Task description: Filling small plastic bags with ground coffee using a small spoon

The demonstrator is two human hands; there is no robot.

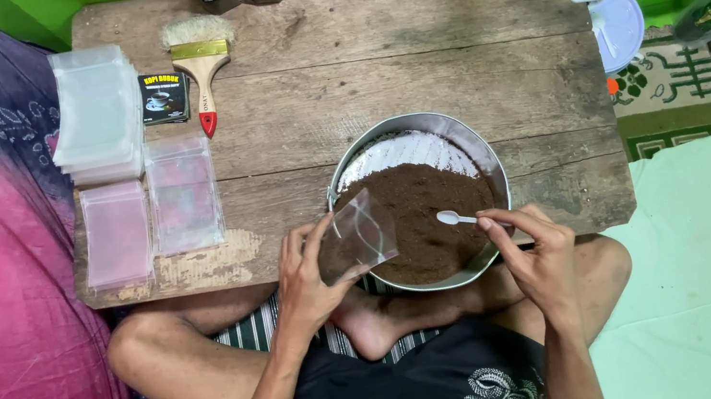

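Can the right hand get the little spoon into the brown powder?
Probably yes. The right hand holds the white spoon just above the brown powder, and the metal bowl is open.

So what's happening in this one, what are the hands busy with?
A person sits cross-legged at a low wooden table. The left hand holds a small clear plastic pouch open at the edge of a metal bowl of dark brown powder. The right hand holds a small white spoon over the powder. Stacks of empty clear pouches and a paintbrush lie on the table's left side.
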